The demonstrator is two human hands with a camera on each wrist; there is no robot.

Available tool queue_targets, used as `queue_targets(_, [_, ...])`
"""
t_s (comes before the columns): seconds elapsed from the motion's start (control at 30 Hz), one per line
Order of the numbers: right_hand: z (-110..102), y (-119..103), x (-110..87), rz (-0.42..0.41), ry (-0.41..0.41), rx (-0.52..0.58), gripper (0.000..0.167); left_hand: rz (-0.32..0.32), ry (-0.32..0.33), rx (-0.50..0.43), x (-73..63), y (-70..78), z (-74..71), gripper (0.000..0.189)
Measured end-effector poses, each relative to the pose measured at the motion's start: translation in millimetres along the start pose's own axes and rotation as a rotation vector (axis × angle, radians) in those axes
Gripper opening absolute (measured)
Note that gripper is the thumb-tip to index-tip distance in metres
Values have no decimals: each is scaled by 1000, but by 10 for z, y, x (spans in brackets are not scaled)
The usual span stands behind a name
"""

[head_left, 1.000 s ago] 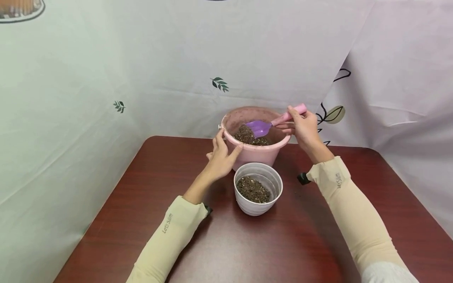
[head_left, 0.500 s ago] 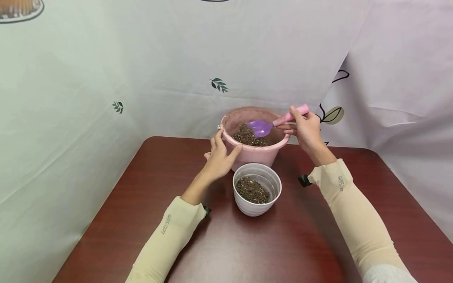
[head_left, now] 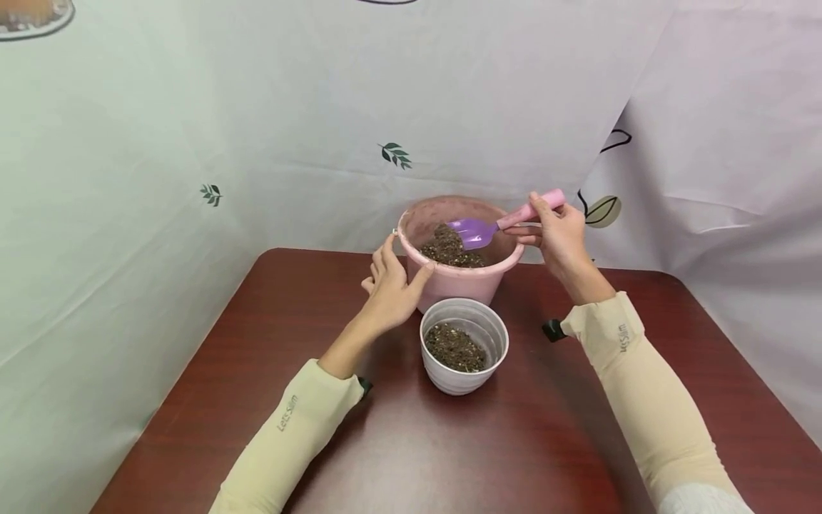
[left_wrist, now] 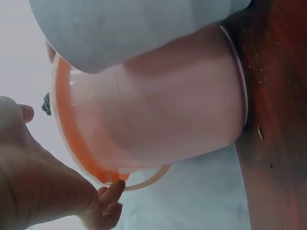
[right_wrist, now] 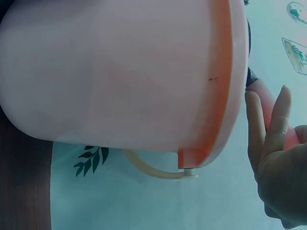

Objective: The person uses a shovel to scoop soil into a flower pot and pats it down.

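Note:
A pink bucket with dark soil in it stands at the table's back. My right hand pinches the pink handle of a trowel over the bucket's right rim. The trowel's purple blade is tilted down into the bucket, its tip at a mound of soil. At the bucket's left side is my left hand, its fingertips touching the rim by the handle lug. In the left wrist view its thumb stands off the rim. A white pot, partly filled with soil, stands in front of the bucket.
The dark red wooden table bears both containers. A pale cloth backdrop with leaf prints hangs close behind the bucket and along both sides. The bucket's thin handle hangs down behind it. Small crumbs lie on the table.
My left hand has shifted slightly left on the bucket's rim. The trowel and my right hand have drawn slightly right. Bucket and pot stay put.

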State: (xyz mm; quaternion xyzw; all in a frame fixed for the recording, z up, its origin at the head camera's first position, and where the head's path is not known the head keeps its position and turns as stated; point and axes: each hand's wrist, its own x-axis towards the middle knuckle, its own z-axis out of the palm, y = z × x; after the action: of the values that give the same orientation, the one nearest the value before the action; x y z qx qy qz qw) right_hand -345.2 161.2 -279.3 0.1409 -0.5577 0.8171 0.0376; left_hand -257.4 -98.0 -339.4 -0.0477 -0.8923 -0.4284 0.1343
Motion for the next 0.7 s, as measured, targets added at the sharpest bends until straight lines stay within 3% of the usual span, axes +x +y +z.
queue_targets(0.13, [-30, -39, -31, -15, -18, 27, 35, 9, -19, -28, -147, 26, -1, 87])
queue_targets(0.27, [-45, -84, -63, -11, -29, 28, 36, 22, -97, -28, -281, 49, 12, 85])
queue_targets(0.5, [-79, -211, -145, -4, 14, 32, 33, 32, -232, 89, -360, 145, -68, 93])
queue_targets(0.6, [-112, -260, -199, 8, 4, 29, 33, 26, -320, 151, -370, 153, -112, 97])
queue_targets(0.7, [-136, -298, -264, 27, -2, 30, 32, 32, -450, 197, -376, 134, -140, 103])
